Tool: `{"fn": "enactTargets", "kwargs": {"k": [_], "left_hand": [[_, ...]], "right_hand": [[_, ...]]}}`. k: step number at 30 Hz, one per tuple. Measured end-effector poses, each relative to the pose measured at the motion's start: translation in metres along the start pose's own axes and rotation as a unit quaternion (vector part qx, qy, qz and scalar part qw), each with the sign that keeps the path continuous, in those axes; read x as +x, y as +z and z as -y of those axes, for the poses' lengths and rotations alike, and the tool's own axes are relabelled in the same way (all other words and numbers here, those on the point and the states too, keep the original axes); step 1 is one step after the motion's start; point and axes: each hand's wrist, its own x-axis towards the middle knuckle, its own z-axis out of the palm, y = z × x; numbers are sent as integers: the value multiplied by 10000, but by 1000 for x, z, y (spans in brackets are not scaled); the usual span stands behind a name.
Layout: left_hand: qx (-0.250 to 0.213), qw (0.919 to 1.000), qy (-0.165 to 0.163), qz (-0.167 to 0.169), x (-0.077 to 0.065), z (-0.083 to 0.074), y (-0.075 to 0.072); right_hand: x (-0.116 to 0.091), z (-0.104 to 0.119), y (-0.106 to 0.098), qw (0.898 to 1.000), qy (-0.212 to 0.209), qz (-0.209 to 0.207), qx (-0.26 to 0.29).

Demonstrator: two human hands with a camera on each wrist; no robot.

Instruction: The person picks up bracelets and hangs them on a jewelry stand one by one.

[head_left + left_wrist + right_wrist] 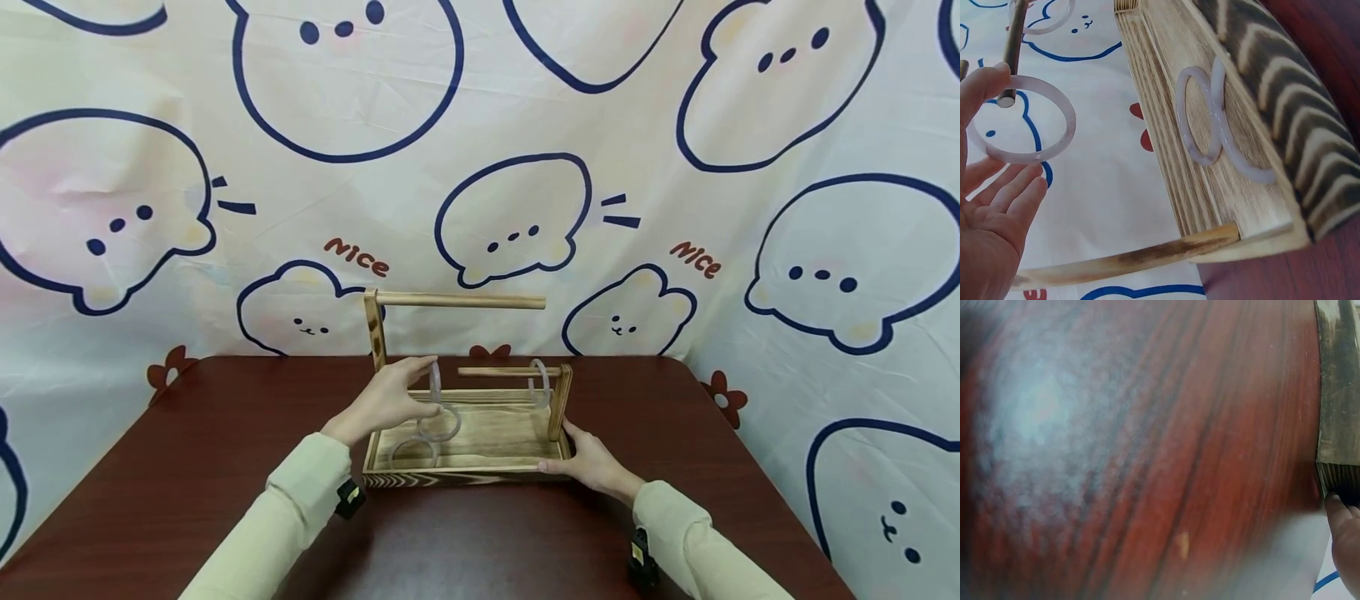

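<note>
Inside one tray (495,429), two rings (1180,115) (1225,134), third (547,385) on rod (495,372), left fingers (1030,195) pinching fourth (1069,119), right fingers (558,467) gripping tray.

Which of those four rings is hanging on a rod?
The ring around the lower rod, near the right post; the left hand holds another, and two are in the tray.

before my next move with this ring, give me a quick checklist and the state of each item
1. Left hand pinching the held ring: ok.
2. Right hand gripping the tray's right end: ok.
3. Held ring lined up with the lower bar: cannot tell; the tip shows inside its outline from the left wrist.
4. Held ring over the bar: not ok; head view shows it short of the tip.
5. Hanging ring away from the tip: ok.
6. Two rings lying in the tray: ok.
</note>
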Motion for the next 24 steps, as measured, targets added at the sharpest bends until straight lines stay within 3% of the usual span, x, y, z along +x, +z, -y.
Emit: {"fn": "enactTargets", "kwargs": {"k": [11, 24], "left_hand": [[-472, 9987, 36, 185, 18, -10, 8], [-424, 9988, 26, 263, 33, -26, 20]], "right_hand": [[1, -1, 0, 10000, 15, 41, -4], [1, -2, 1, 10000, -23, 56, -21]]}}
